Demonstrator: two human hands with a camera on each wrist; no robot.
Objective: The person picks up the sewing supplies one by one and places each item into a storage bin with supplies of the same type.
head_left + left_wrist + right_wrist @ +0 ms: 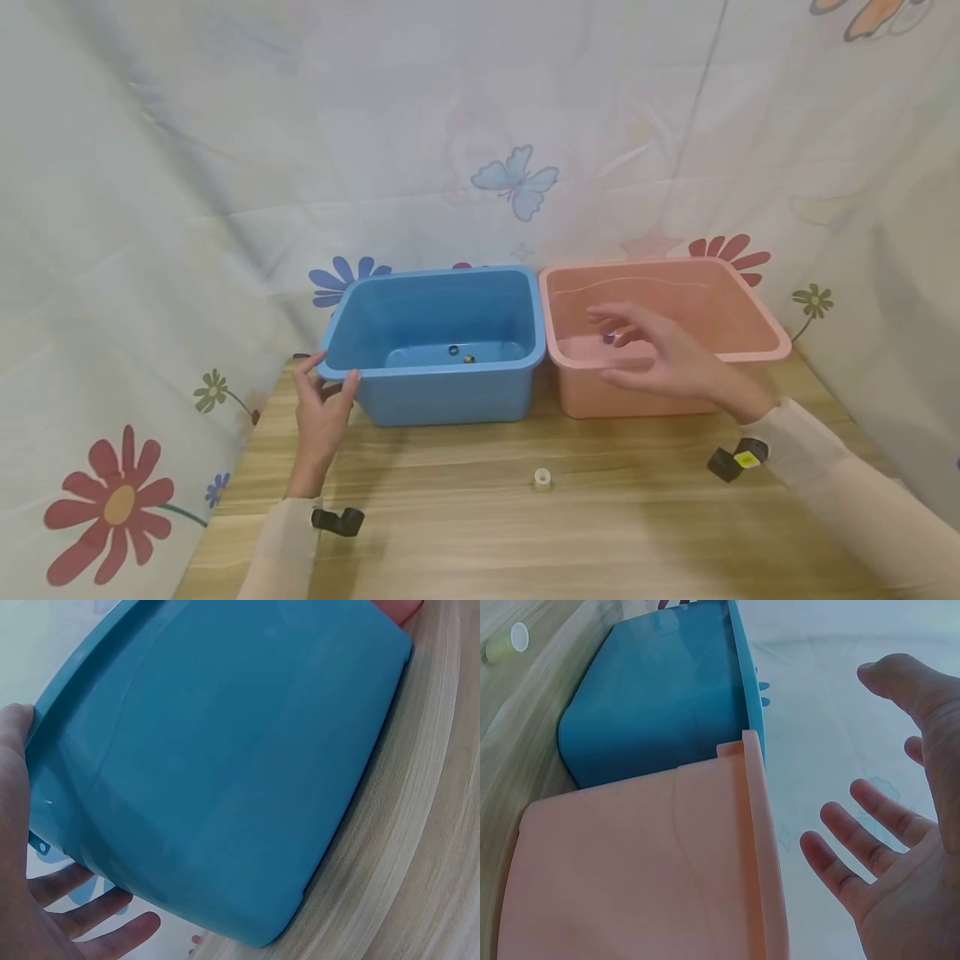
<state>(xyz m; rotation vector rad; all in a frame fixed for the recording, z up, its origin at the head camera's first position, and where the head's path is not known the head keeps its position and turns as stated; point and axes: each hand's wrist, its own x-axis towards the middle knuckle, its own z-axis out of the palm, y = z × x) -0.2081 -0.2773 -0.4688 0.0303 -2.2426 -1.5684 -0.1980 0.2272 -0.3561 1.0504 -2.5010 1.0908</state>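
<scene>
At the front left corner of a blue plastic bin (442,396), my left hand (322,417) holds the rim, thumb on the front and fingers on the side. In the left wrist view its other fingers (105,915) spread loosely along the bin's side. My right hand (667,354) hovers over the front of a pink plastic bin (630,396), fingers apart and holding nothing. A small dark thing (608,338) shows inside the pink bin, partly hidden by the hand. Two small dark ring-like pieces, one of them (453,350) farther back, lie in the blue bin.
A short pale hollow cylinder (542,479) stands on the wooden table (465,525) in front of the bins. The bins sit side by side, rims nearly touching. Behind them hangs a white cloth (420,183) printed with flowers and butterflies.
</scene>
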